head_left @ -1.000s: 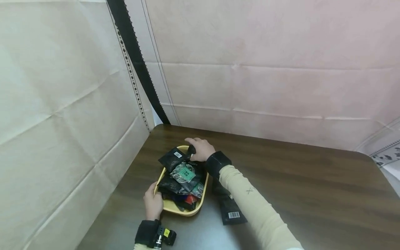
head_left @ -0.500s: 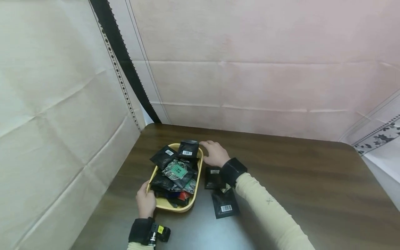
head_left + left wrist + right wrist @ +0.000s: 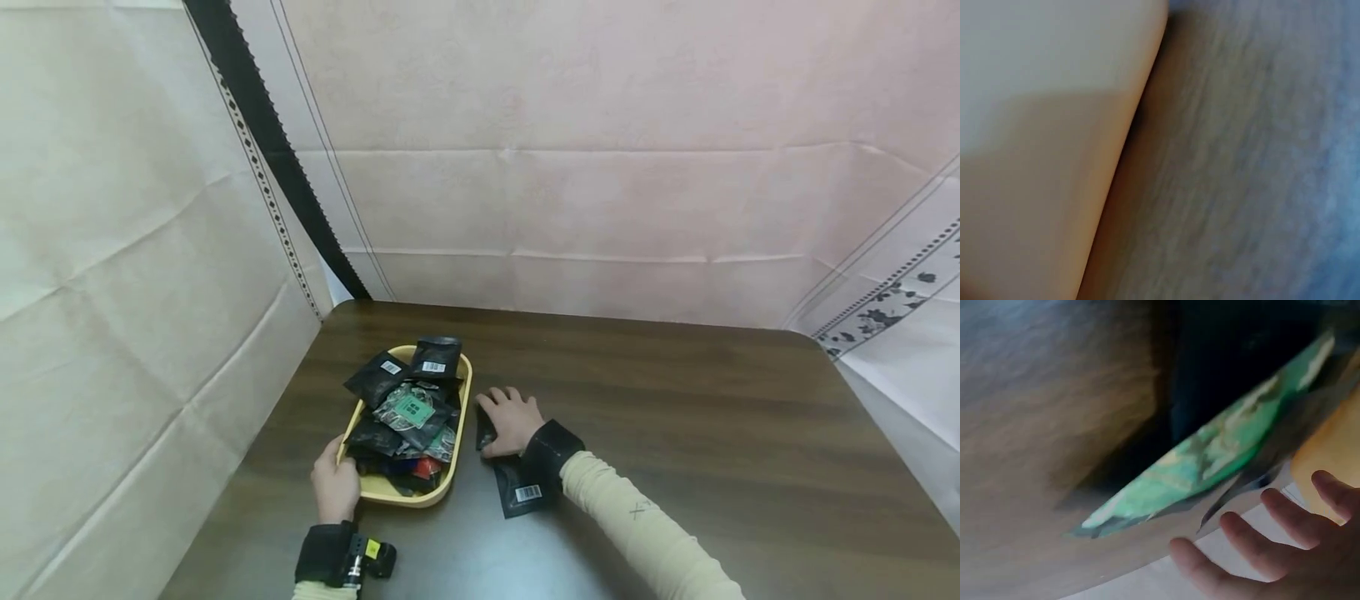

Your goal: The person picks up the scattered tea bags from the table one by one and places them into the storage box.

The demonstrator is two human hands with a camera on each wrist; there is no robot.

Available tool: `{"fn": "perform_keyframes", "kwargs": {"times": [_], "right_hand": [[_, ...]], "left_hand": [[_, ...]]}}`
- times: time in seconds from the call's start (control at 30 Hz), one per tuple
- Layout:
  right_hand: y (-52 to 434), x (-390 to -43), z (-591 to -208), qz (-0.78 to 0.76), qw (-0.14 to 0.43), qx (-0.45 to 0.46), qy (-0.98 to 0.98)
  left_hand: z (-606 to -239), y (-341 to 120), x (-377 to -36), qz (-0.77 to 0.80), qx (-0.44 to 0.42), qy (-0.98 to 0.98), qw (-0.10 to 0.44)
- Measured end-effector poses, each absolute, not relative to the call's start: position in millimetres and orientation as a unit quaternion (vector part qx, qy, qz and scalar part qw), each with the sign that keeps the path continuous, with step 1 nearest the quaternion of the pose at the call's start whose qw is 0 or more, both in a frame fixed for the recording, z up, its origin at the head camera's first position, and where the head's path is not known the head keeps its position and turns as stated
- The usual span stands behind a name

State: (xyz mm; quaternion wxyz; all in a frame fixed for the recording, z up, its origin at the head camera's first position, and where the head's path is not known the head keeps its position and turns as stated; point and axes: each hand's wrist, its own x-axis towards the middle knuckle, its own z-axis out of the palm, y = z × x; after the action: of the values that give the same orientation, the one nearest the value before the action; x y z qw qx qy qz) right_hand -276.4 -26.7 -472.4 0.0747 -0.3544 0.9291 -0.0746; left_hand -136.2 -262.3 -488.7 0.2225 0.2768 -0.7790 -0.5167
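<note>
A yellow tray (image 3: pixel 397 497) heaped with black packets (image 3: pixel 435 357) and a green-labelled clear packet (image 3: pixel 411 408) sits on the dark wooden table (image 3: pixel 675 417). My left hand (image 3: pixel 335 487) grips the tray's near-left corner; the left wrist view shows only the blurred tray wall (image 3: pixel 1041 156). My right hand (image 3: pixel 512 421) lies flat with spread fingers on a black packet (image 3: pixel 484 432) just right of the tray. A second black packet (image 3: pixel 519 490) with a barcode lies at that wrist. In the right wrist view, the fingers (image 3: pixel 1254 537) hover by a blurred green packet (image 3: pixel 1210 462).
Creased paper sheets wall in the table on the left (image 3: pixel 150 292) and at the back (image 3: pixel 600 208). The table's far-left corner lies close behind the tray. Bare wood stretches to the right of my right arm.
My right hand has left the tray's far end and come down onto the black packet on the table beside it. My left hand stays on the tray's corner.
</note>
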Motion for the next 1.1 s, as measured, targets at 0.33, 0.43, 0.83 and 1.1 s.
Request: {"fn": "perform_keyframes", "kwargs": {"times": [0.33, 0.43, 0.83, 1.1], "right_hand": [[-32.6, -278.7, -483.6, 0.003, 0.021, -0.347, 0.938], [-30.0, -280.3, -487.6, -0.006, -0.003, -0.341, 0.94], [-33.2, -282.4, -442.1, -0.153, -0.136, -0.294, 0.934], [-80.6, -254.2, -400.0, -0.157, -0.076, -0.369, 0.913]], "left_hand": [[-488.4, -261.3, -136.1, -0.513, 0.278, -0.78, 0.228], [-487.2, -261.3, -136.1, -0.518, 0.28, -0.777, 0.221], [-487.4, -263.1, -135.3, -0.52, 0.279, -0.775, 0.225], [-488.0, -262.2, -136.3, -0.513, 0.279, -0.781, 0.221]]}}
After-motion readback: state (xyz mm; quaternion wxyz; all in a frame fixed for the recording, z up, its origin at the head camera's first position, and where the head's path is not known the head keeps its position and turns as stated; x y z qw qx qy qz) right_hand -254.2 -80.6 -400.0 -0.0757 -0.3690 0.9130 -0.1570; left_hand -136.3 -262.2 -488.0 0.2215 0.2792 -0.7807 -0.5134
